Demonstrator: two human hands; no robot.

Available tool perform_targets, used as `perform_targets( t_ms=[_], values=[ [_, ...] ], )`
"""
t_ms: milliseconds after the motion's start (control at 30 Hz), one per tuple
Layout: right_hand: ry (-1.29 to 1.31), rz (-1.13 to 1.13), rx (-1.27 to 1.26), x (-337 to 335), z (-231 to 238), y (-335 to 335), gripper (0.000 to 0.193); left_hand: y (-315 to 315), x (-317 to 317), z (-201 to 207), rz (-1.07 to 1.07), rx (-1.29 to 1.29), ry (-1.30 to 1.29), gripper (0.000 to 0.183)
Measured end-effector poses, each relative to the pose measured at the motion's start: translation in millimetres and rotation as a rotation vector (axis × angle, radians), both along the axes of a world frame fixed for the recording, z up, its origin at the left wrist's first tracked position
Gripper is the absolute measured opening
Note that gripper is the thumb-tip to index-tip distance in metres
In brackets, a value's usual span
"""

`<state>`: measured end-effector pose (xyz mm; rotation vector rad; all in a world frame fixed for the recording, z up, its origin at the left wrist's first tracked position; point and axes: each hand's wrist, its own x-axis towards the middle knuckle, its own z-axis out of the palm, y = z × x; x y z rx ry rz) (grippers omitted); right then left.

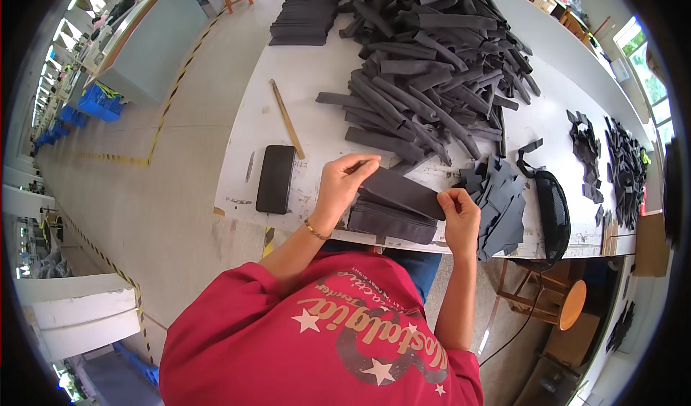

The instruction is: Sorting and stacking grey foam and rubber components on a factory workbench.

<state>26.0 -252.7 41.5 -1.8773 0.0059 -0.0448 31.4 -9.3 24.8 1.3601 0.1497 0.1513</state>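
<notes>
Between my two hands a dark grey fabric strip (402, 192) is stretched at a slant. My left hand (348, 173) pinches its upper left end, and my right hand (459, 211) pinches the lower right end. Just under the strip lies a neat stack of similar dark strips (392, 224) at the table's near edge. Beyond my hands spreads a large heap of rolled dark fabric pieces (432, 68). Close to my right hand is a loose pile of flat grey fabric pieces (497, 204).
A black phone-like slab (275, 179) and a wooden stick (286, 118) lie on the white table (245, 129). A flat dark stack (306, 17) sits far left. At right are a black mesh object (551, 211) and dark scraps (625, 168). A wooden stool (568, 305) stands below.
</notes>
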Motion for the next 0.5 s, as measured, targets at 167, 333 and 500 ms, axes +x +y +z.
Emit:
perform_targets(
  t_ms=[167, 333, 500],
  values=[
    [0.006, -0.052, -0.239, 4, -44, -6, 0.019, -5, 3, -31, 0.054, 0.536, -0.145, 0.009],
    [-0.241, -0.158, -0.582, -7, -36, 1, 0.02, -2, 27, -31, 0.134, 0.815, -0.239, 0.01],
    [-0.257, -0.503, -0.591, -3, -44, -69, 0.013, 11, 82, -34, -0.069, 1.042, -0.54, 0.027]
  ],
)
